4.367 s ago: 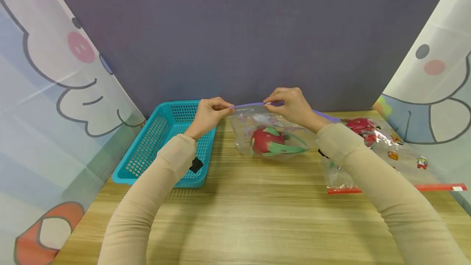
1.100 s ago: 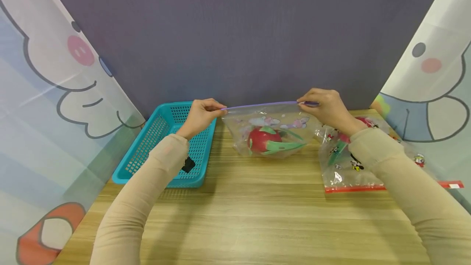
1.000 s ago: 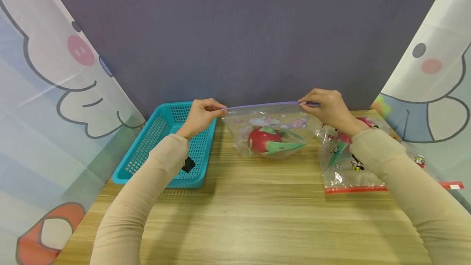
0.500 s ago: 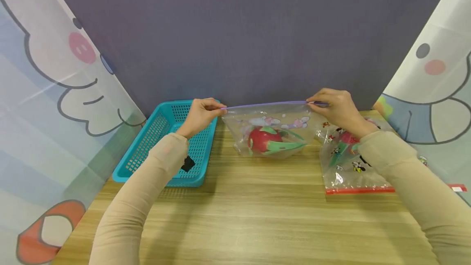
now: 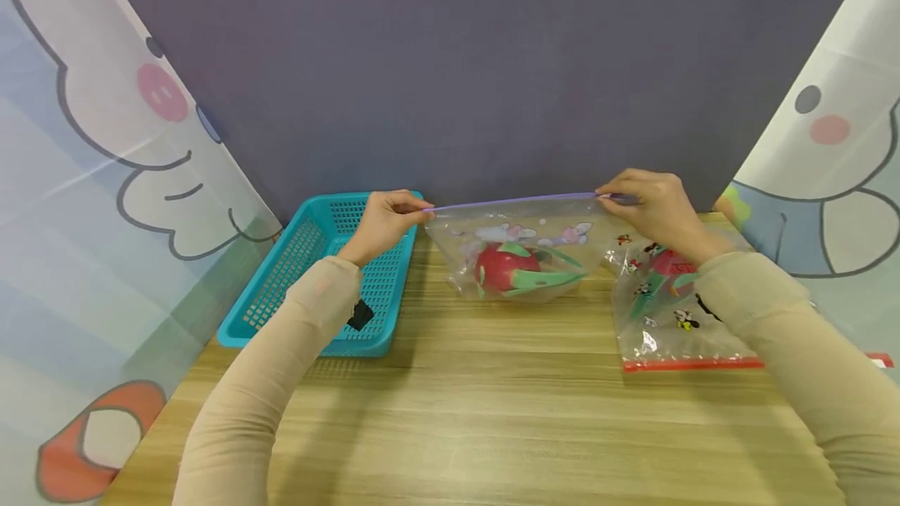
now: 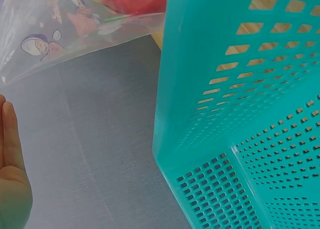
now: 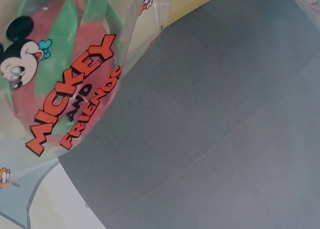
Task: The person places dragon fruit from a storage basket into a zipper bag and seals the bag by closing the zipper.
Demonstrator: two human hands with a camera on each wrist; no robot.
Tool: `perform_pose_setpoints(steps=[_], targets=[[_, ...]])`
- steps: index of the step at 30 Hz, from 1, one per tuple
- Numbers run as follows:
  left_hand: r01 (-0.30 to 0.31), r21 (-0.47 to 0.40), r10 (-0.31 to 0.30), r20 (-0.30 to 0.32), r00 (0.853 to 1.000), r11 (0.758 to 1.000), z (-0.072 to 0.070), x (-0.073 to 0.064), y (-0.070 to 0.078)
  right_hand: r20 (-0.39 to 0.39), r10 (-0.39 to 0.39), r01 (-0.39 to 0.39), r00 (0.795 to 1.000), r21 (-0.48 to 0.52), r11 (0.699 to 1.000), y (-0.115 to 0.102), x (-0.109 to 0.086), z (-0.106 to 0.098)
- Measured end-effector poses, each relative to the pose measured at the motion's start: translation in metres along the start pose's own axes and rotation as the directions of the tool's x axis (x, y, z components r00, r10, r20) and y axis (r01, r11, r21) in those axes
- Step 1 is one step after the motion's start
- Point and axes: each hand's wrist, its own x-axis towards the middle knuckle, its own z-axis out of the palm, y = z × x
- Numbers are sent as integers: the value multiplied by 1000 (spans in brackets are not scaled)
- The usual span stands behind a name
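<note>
A clear zip bag (image 5: 460, 233) with printed figures and a purple zip strip (image 5: 513, 199) stands at the back middle of the table. Inside it lies a red dragon fruit (image 5: 501, 268) with green scales. My left hand (image 5: 380, 223) pinches the strip's left end between thumb and fingers. At the right part of the strip, my right hand (image 5: 655, 205) pinches the purple zip. The left wrist view catches the bag (image 6: 75, 36) at upper left and only part of the left hand (image 6: 12, 174). The right hand is outside its own wrist view.
A turquoise perforated basket (image 5: 232, 330) stands left, partly behind my left forearm. Right of the zip bag lies a second clear bag (image 5: 636, 338) with cartoon prints, a red strip and a red-and-green fruit; my right forearm covers part of it. A dark panel (image 5: 478, 69) backs the table.
My right hand has travelled rightward along the purple strip, from near its middle toward its right end. The left hand shifted slightly left, then held its place.
</note>
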Motion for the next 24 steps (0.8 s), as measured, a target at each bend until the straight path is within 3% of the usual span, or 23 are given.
perform_pose_setpoints(steps=[10, 16, 21, 24], targets=[[12, 14, -12, -7, 1000, 1000, 2, 3, 2, 46, -5, 6, 999, -15, 1000, 8, 2, -9], [-9, 31, 9, -24, 1000, 999, 4, 16, 8, 53, 21, -18, 998, -52, 998, 17, 10, -12], [5, 46, 0, -106, 994, 999, 8, 37, 7, 111, 99, -87, 989, -104, 991, 24, 21, -11], [-4, 91, 21, -188, 982, 996, 9, 47, 4, 170, 151, -133, 974, -113, 985, 26, 28, -9]])
